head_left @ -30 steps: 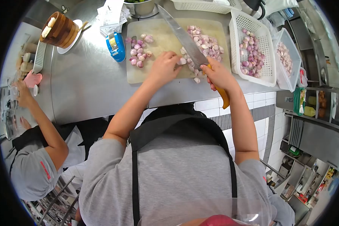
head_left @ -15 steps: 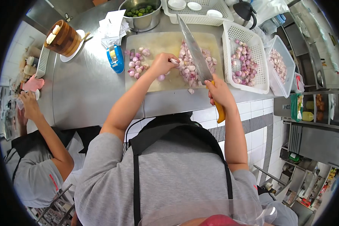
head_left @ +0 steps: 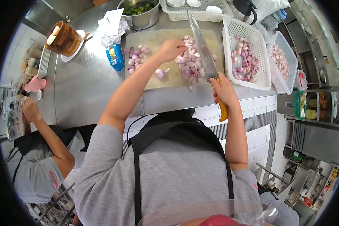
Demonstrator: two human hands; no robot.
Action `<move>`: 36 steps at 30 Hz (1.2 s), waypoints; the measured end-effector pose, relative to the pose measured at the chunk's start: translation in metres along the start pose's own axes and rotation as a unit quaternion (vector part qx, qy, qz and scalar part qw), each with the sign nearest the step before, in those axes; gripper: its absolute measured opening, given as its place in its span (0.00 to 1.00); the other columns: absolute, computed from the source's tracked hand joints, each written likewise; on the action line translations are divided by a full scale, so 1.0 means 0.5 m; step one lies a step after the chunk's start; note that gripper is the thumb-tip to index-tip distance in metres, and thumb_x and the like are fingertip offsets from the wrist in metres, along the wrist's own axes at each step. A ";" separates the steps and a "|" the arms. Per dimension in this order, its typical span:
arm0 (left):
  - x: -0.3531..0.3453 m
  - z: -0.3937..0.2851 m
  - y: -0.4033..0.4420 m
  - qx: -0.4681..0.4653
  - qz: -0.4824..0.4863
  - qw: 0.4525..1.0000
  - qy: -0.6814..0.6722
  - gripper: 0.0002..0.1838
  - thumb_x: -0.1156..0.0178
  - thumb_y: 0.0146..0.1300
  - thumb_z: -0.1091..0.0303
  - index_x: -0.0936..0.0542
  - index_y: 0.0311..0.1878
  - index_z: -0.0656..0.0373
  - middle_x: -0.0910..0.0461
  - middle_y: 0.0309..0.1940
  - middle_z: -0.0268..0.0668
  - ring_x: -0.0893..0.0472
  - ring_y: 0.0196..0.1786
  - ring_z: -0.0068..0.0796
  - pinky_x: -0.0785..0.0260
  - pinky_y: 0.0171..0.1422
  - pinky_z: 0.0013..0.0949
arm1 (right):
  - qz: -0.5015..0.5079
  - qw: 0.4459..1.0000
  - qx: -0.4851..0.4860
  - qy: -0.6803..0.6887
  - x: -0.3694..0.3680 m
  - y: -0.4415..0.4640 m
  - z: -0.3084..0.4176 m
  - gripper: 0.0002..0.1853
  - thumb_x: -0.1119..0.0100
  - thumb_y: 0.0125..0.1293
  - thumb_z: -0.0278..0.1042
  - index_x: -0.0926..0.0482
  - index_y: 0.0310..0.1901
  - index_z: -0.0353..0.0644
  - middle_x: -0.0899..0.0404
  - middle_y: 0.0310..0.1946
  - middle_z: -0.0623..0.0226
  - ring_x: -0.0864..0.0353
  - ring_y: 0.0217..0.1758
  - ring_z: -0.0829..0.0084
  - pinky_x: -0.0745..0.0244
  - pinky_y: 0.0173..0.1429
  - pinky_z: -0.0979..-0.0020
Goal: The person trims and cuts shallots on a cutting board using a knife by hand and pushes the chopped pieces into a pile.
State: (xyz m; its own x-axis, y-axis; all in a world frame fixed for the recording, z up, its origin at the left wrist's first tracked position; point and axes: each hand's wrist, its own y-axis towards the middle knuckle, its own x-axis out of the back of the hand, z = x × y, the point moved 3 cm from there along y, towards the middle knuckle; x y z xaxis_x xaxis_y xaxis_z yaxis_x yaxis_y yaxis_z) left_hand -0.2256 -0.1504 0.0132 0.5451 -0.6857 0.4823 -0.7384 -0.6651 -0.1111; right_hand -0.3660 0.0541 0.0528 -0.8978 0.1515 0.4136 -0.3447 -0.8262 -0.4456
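My right hand [head_left: 225, 91] is closed round the yellow handle of a large kitchen knife [head_left: 202, 47]. Its long blade points away from me and slants across the right part of the peeled shallots [head_left: 192, 67] heaped on the pale cutting board [head_left: 169, 35]. At the heap's upper left, my left hand [head_left: 171, 49] has its fingers pinched together; what they hold, if anything, is hidden. Closer to me on the board sits a single shallot [head_left: 160, 73] with a pale wisp beside it. More unpeeled shallots [head_left: 135, 58] lie along the board's left side.
Right of the board stand a white basket [head_left: 265, 71] of shallots and a plastic tub [head_left: 292, 75] of smaller pieces. Behind are a steel pot [head_left: 139, 20] of green fruit and a dish basket [head_left: 196, 16]. A blue tape dispenser [head_left: 115, 58] stands left. A co-worker's hand [head_left: 31, 109] is farther left.
My left hand has moved up and slightly right to the heap's upper edge; the shallot piece seen in its fingers is no longer visible. The knife has shifted slightly right.
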 end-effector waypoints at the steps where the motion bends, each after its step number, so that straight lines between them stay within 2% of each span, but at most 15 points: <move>1: 0.001 -0.016 -0.005 -0.027 -0.030 0.994 0.098 0.11 0.44 0.59 0.65 0.19 0.39 0.61 0.21 0.26 0.34 0.25 0.26 0.20 0.31 0.30 0.28 | 0.001 1.000 -0.001 0.001 -0.001 -0.001 -0.002 0.10 0.51 0.65 0.37 0.36 0.37 0.38 0.32 0.15 0.65 0.33 0.09 0.76 0.37 0.12 0.73; 4: -0.018 -0.019 0.006 -0.072 -0.080 0.987 0.120 0.11 0.42 0.57 0.65 0.19 0.38 0.62 0.22 0.22 0.38 0.26 0.20 0.21 0.31 0.28 0.30 | -0.009 1.000 -0.003 0.009 0.001 0.000 -0.005 0.10 0.51 0.65 0.37 0.36 0.35 0.38 0.32 0.14 0.65 0.33 0.09 0.75 0.37 0.12 0.72; 8: -0.030 -0.031 0.019 -0.063 -0.029 0.990 0.125 0.10 0.42 0.56 0.68 0.19 0.40 0.61 0.20 0.24 0.38 0.23 0.23 0.21 0.29 0.30 0.28 | -0.005 1.000 0.004 0.018 0.006 0.001 -0.012 0.10 0.51 0.65 0.36 0.36 0.35 0.38 0.32 0.14 0.65 0.32 0.09 0.75 0.37 0.12 0.72; 10: -0.035 -0.029 0.022 0.014 0.033 0.999 -0.027 0.09 0.42 0.57 0.70 0.19 0.39 0.62 0.20 0.25 0.37 0.22 0.25 0.20 0.27 0.32 0.25 | -0.007 1.000 0.004 0.021 0.010 0.001 -0.015 0.10 0.51 0.65 0.37 0.36 0.35 0.38 0.32 0.14 0.65 0.32 0.09 0.75 0.37 0.12 0.72; 16: -0.038 -0.019 0.028 0.011 0.038 0.991 -0.125 0.08 0.42 0.60 0.72 0.20 0.39 0.67 0.20 0.28 0.36 0.21 0.30 0.20 0.26 0.33 0.24 | -0.018 1.000 0.000 0.020 0.022 -0.009 -0.014 0.11 0.51 0.66 0.36 0.37 0.35 0.38 0.33 0.14 0.65 0.33 0.09 0.75 0.37 0.12 0.72; 20: -0.029 -0.045 0.027 0.027 0.023 0.998 -0.056 0.09 0.41 0.59 0.73 0.21 0.40 0.68 0.19 0.30 0.38 0.21 0.32 0.20 0.26 0.34 0.24 | -0.024 0.999 0.011 0.034 0.029 -0.009 -0.017 0.11 0.51 0.66 0.36 0.37 0.34 0.37 0.32 0.14 0.65 0.33 0.09 0.75 0.37 0.13 0.72; 22: -0.029 -0.034 0.033 0.062 0.020 0.976 -0.206 0.10 0.41 0.60 0.72 0.22 0.42 0.67 0.19 0.33 0.39 0.20 0.35 0.22 0.26 0.37 0.24 | -0.028 0.999 0.017 0.037 0.031 -0.010 -0.016 0.11 0.51 0.66 0.36 0.37 0.34 0.37 0.32 0.14 0.65 0.33 0.09 0.75 0.37 0.13 0.72; 23: -0.028 -0.030 0.033 0.060 0.019 0.977 -0.205 0.10 0.41 0.60 0.72 0.22 0.42 0.67 0.19 0.33 0.39 0.20 0.35 0.22 0.26 0.37 0.24 | -0.030 0.999 0.015 0.036 0.030 -0.012 -0.016 0.10 0.51 0.66 0.36 0.37 0.36 0.37 0.34 0.14 0.67 0.35 0.09 0.76 0.38 0.12 0.73; 25: -0.027 -0.027 0.025 0.097 0.010 0.941 -0.325 0.10 0.43 0.60 0.74 0.23 0.42 0.71 0.19 0.35 0.42 0.18 0.36 0.27 0.23 0.40 0.27 | -0.031 0.999 0.015 0.036 0.031 -0.010 -0.017 0.10 0.52 0.66 0.35 0.36 0.38 0.37 0.35 0.14 0.68 0.36 0.09 0.77 0.40 0.12 0.74; 29: -0.024 -0.010 0.016 0.095 0.025 0.913 -0.397 0.12 0.44 0.62 0.74 0.25 0.44 0.73 0.20 0.37 0.44 0.18 0.38 0.29 0.24 0.44 0.27 | -0.021 0.999 0.015 0.035 0.028 -0.007 -0.020 0.10 0.52 0.66 0.35 0.37 0.37 0.37 0.35 0.13 0.68 0.36 0.09 0.77 0.40 0.12 0.73; 31: -0.015 0.000 0.001 0.080 -0.009 0.899 -0.431 0.13 0.42 0.61 0.71 0.24 0.45 0.70 0.20 0.40 0.42 0.19 0.41 0.26 0.26 0.45 0.24 | -0.017 0.999 0.020 0.038 0.022 -0.010 -0.016 0.10 0.53 0.66 0.35 0.37 0.37 0.37 0.35 0.13 0.68 0.36 0.09 0.77 0.40 0.12 0.73; 32: -0.010 0.009 -0.014 0.082 -0.014 0.898 -0.432 0.13 0.42 0.61 0.71 0.24 0.45 0.70 0.20 0.40 0.42 0.19 0.41 0.26 0.26 0.45 0.24 | -0.017 0.999 0.022 0.026 0.016 -0.015 -0.010 0.10 0.52 0.66 0.35 0.37 0.36 0.37 0.34 0.13 0.68 0.35 0.09 0.77 0.40 0.12 0.73; 34: 0.010 0.026 -0.060 0.063 -0.105 0.950 -0.286 0.11 0.39 0.58 0.70 0.21 0.41 0.68 0.18 0.35 0.39 0.19 0.38 0.23 0.26 0.39 0.23 | -0.009 1.000 0.022 0.016 -0.010 -0.020 -0.007 0.10 0.52 0.66 0.35 0.37 0.36 0.37 0.34 0.13 0.68 0.35 0.09 0.77 0.40 0.12 0.73; 35: 0.009 0.034 -0.084 0.071 -0.108 0.949 -0.287 0.11 0.39 0.58 0.70 0.21 0.41 0.68 0.18 0.35 0.39 0.19 0.38 0.23 0.26 0.39 0.23 | 0.010 0.999 0.026 0.028 -0.031 -0.024 -0.008 0.10 0.52 0.66 0.36 0.37 0.35 0.37 0.34 0.13 0.68 0.35 0.09 0.78 0.39 0.12 0.74; 36: 0.016 0.030 -0.111 0.076 -0.142 0.978 -0.132 0.10 0.38 0.57 0.69 0.20 0.39 0.66 0.18 0.31 0.37 0.19 0.34 0.22 0.28 0.36 0.22 | 0.029 0.998 0.028 0.039 -0.050 -0.028 -0.009 0.11 0.51 0.66 0.36 0.37 0.35 0.37 0.34 0.13 0.68 0.35 0.09 0.78 0.39 0.12 0.74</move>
State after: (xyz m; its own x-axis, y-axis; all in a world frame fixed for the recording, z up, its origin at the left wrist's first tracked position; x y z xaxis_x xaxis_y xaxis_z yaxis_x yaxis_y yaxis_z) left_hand -0.1744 -0.1236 0.0103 0.8183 -0.5059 0.2729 -0.4858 -0.8624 -0.1420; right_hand -0.3402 0.0643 0.0451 -0.9355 0.1424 0.3234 -0.2769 -0.8640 -0.4204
